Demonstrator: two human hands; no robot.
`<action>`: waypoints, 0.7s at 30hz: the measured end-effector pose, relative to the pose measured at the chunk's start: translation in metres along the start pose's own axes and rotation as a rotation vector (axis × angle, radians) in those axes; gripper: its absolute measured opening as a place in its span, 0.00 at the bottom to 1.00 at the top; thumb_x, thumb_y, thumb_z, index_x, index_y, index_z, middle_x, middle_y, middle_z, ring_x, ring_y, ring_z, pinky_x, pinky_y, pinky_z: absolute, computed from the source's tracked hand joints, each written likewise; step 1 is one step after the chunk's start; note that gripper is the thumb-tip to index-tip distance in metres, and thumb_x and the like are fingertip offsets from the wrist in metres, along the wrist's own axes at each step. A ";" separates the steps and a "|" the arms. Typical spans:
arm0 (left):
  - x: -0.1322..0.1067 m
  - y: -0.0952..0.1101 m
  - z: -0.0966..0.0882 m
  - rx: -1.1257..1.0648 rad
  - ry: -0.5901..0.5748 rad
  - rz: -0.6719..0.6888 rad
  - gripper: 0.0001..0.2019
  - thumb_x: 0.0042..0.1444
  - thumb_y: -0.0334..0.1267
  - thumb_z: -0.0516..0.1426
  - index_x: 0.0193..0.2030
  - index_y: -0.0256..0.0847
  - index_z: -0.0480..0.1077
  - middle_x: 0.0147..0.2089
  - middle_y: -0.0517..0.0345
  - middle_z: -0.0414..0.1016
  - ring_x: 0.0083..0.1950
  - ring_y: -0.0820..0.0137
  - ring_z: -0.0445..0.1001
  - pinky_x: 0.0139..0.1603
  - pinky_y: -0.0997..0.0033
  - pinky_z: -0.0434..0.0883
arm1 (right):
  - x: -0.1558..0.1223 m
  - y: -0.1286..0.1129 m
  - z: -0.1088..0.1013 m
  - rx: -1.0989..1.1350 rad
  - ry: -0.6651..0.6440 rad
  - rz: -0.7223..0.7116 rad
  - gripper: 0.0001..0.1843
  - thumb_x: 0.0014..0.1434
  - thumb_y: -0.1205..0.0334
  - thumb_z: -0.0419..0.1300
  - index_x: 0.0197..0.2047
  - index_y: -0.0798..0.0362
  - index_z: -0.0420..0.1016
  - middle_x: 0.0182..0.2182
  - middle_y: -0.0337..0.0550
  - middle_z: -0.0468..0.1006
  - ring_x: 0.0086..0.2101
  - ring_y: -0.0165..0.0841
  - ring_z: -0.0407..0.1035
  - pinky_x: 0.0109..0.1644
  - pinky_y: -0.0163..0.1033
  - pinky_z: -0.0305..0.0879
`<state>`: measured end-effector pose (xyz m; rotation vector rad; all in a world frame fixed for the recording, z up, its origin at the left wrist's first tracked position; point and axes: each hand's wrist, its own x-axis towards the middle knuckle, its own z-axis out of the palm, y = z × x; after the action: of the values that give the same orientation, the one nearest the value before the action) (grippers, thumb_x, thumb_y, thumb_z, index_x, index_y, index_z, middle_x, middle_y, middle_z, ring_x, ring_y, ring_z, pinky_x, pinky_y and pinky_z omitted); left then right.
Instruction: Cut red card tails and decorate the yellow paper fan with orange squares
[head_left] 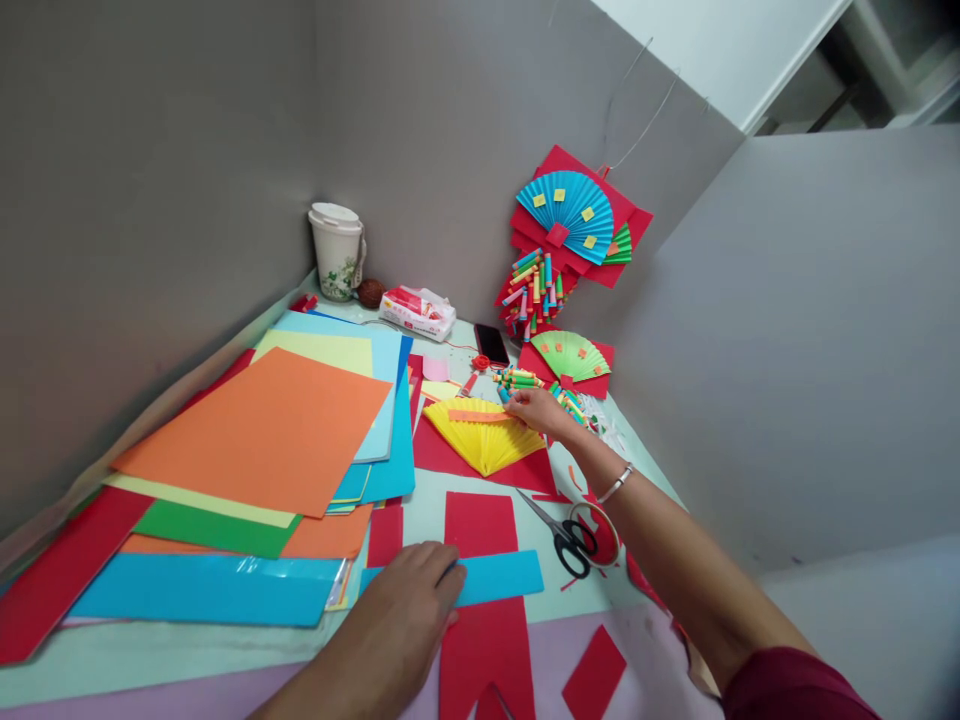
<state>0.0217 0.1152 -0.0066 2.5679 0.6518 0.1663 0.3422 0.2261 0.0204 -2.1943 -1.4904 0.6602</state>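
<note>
My left hand (pixel 416 605), fingers curled, is closed on a blue paper strip (pixel 504 578) that crosses a long red paper piece (pixel 484 640). My right hand (pixel 538 412) reaches forward, its fingertips pinched at the right end of a narrow orange paper strip (pixel 476 416). That strip lies across a pleated yellow paper fan (pixel 480 447), which rests on red paper (pixel 439 455). Scissors with black handles (pixel 574 548) lie below my right forearm, against a roll of tape (pixel 613 535). What the right fingertips press on is partly hidden.
Stacked coloured paper (pixel 262 430) covers the left side. Along the back stand a lidded cup (pixel 336 250), a tissue pack (pixel 418 313) and a phone (pixel 491 344). A fan decoration (pixel 574 215) hangs by the wall above a green fan (pixel 570 355). Small rolled paper tubes (pixel 517 378) lie nearby.
</note>
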 end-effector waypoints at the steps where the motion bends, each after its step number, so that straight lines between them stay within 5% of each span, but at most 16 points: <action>1: 0.000 0.000 -0.002 0.004 0.001 -0.010 0.17 0.61 0.27 0.52 0.54 0.38 0.73 0.58 0.42 0.74 0.57 0.53 0.71 0.58 0.51 0.69 | -0.003 -0.002 -0.002 0.035 0.014 -0.014 0.12 0.66 0.55 0.60 0.41 0.56 0.75 0.33 0.40 0.78 0.31 0.31 0.74 0.35 0.38 0.73; 4: -0.001 0.000 -0.004 0.025 0.076 -0.060 0.20 0.59 0.28 0.55 0.59 0.38 0.70 0.59 0.42 0.71 0.59 0.53 0.68 0.59 0.52 0.67 | -0.018 -0.008 -0.009 0.167 0.066 -0.060 0.13 0.62 0.53 0.62 0.31 0.53 0.72 0.19 0.34 0.72 0.21 0.29 0.68 0.25 0.32 0.64; 13: 0.000 0.000 -0.006 0.125 0.116 -0.142 0.08 0.58 0.36 0.60 0.43 0.37 0.71 0.46 0.46 0.71 0.47 0.55 0.68 0.46 0.58 0.67 | -0.126 -0.024 -0.028 0.481 0.204 -0.155 0.17 0.56 0.46 0.63 0.39 0.50 0.72 0.21 0.34 0.73 0.22 0.29 0.68 0.25 0.33 0.65; 21: 0.000 0.003 -0.011 -0.019 0.084 -0.181 0.02 0.57 0.31 0.57 0.38 0.40 0.68 0.41 0.51 0.74 0.41 0.59 0.71 0.37 0.65 0.63 | -0.217 0.006 0.015 0.920 0.405 0.053 0.17 0.53 0.48 0.69 0.39 0.50 0.74 0.19 0.34 0.73 0.18 0.27 0.64 0.21 0.31 0.59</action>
<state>0.0204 0.1174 0.0047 2.4787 0.9048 0.2188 0.2690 0.0222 0.0390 -1.5140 -0.6993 0.6781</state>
